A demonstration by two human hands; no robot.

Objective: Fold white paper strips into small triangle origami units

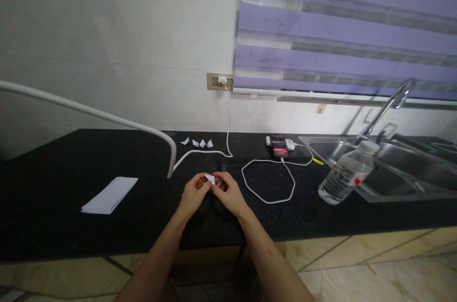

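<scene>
Between my two hands is a small folded piece of white paper (210, 179), held above the black counter near its front edge. My left hand (194, 193) pinches its left side, fingers curled behind it. My right hand (229, 192) grips the other side with thumb and fingers closed. Part of the paper is hidden by the fingertips. Farther back on the counter lie several small folded white paper pieces (202, 143) in a row. To the left rests a stack of white paper sheets (110, 195).
A white cable (228, 116) runs from the wall outlet (214, 81) across the black counter (46, 187). At right are a phone-like device (279, 145) with a looped cord, a large water bottle (346, 176), and a metal sink (389, 183) with a faucet (385, 105).
</scene>
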